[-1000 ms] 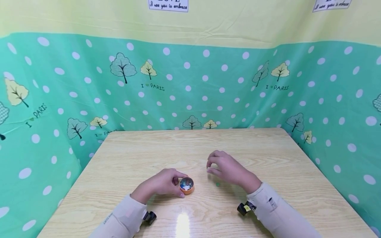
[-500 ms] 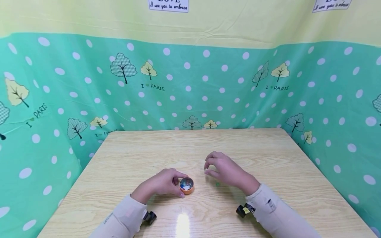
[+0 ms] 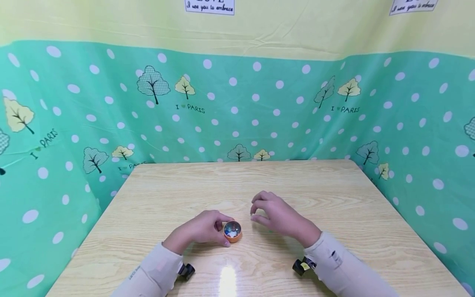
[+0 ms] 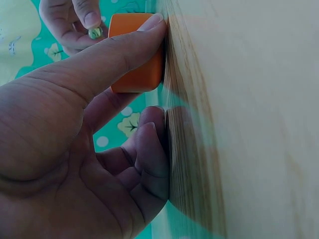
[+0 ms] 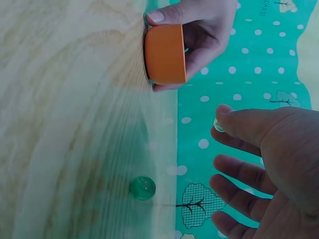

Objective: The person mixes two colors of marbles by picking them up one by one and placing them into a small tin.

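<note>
Pale marble (image 5: 218, 124): my guess is this is heading for the cup, so I'd go light but firm on the pinch — something that smooth and round probably squirts out if you squeeze too hard — then release low over the middle of the mouth so it doesn't bounce
Orange cup (image 5: 167, 54): stands upright on the worktop (image 3: 178, 181), mouth up, some small coloured bits inside but I can't tell what they are, and I'd want it dead still for the drop
Left hand (image 3: 205, 227): grips the cup, thumb on the near side and fingers round the far side, nice brace imo
Right hand (image 3: 277, 212): pinches the pale marble between thumb and index finger, the other fingers bent loosely, all of it up off the worktop
Marble vs cup: tucked at the right hand's fingertips, near the cup on its right, seemingly a bit above rim level and not over the mouth yet
Green marble (image 5: 142, 188): loose on the worktop below the right hand, not touched, so I'd watch the wrist there
</note>
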`<state>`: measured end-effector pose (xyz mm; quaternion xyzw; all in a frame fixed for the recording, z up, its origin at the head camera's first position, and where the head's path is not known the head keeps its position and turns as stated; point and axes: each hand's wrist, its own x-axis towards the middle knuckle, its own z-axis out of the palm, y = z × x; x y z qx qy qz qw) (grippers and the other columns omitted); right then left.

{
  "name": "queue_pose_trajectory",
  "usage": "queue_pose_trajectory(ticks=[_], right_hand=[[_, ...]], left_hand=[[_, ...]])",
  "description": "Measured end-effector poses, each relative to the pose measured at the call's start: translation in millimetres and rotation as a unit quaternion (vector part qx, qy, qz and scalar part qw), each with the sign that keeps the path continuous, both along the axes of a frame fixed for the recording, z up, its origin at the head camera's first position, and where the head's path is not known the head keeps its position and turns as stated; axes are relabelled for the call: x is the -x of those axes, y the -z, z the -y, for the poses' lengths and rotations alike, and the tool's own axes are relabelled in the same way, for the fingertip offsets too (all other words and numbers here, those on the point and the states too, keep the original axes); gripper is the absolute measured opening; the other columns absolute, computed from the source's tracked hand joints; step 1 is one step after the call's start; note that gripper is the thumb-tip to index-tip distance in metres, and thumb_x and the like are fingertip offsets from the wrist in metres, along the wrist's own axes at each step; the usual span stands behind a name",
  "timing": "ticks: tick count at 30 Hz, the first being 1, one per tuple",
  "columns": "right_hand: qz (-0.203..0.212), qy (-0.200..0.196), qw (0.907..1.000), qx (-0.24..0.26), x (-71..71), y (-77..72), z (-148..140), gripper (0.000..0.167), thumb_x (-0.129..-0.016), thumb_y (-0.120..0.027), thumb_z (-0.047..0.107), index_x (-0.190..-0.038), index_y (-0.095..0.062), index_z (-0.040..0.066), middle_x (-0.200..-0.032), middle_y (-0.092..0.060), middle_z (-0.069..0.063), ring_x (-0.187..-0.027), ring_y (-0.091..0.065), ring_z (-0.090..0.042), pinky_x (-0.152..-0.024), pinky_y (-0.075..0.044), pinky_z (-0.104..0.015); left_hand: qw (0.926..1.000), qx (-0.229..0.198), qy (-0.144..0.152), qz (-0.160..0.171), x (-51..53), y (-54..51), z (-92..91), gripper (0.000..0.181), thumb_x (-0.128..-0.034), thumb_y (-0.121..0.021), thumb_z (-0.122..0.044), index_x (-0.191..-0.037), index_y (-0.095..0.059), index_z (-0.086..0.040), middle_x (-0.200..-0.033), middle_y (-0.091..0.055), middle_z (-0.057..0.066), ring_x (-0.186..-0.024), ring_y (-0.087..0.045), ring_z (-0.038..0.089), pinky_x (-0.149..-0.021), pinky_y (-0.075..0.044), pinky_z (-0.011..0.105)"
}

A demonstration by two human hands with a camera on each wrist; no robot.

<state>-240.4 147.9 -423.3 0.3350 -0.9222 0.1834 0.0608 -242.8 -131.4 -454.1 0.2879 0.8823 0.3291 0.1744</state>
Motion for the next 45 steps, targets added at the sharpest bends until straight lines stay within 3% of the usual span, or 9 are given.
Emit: queue_pose_trajectory(ticks=[9, 24, 33, 45], right_hand=[[-0.009, -0.012, 0.9999, 0.005, -3.2, 2.7, 5, 0.009, -0.094, -0.078, 0.031, -0.098, -0.075, 0.023, -0.122, -0.063, 0.003, -0.112, -0.060, -0.017, -0.096, -0.052, -0.040], [-0.004, -0.021, 0.9998, 0.000, -9.0, 5.8, 13, 0.013, -0.093, -0.079, 0.033, -0.101, -0.076, 0.022, -0.123, -0.063, 0.003, -0.113, -0.060, -0.017, -0.097, -0.053, -0.039], [0.055, -0.022, 0.9980, 0.019, -12.4, 12.1, 20, 0.011, -0.095, -0.076, 0.034, -0.102, -0.075, 0.025, -0.126, -0.061, 0.005, -0.118, -0.058, -0.015, -0.102, -0.051, -0.040], [0.056, -0.014, 0.9980, 0.027, -15.2, 17.5, 25, 0.014, -0.094, -0.077, 0.038, -0.103, -0.075, 0.027, -0.124, -0.060, 0.009, -0.116, -0.057, -0.013, -0.100, -0.051, -0.039]], left_hand=[[0.9997, 0.004, 0.004, -0.024, 0.8, 0.6, 0.7, 0.062, -0.0750, -0.094, -0.033, -0.132, -0.072, -0.025, -0.084, -0.065, -0.005, -0.071, -0.054, 0.012, -0.061, -0.044, 0.025], [0.9999, -0.002, 0.012, -0.006, -0.1, -0.3, -0.2, 0.054, -0.0762, -0.094, -0.031, -0.127, -0.074, -0.035, -0.077, -0.066, -0.005, -0.062, -0.049, 0.008, -0.056, -0.039, 0.024], [0.9998, -0.009, 0.016, -0.004, -0.4, -0.7, 0.5, 0.053, -0.0764, -0.094, -0.030, -0.125, -0.074, -0.035, -0.083, -0.068, -0.008, -0.066, -0.053, 0.010, -0.058, -0.042, 0.024], [0.9996, -0.014, 0.021, -0.007, 1.1, 0.6, 0.9, 0.052, -0.0760, -0.094, -0.029, -0.123, -0.074, -0.038, -0.084, -0.070, -0.009, -0.066, -0.054, 0.010, -0.059, -0.044, 0.024]])
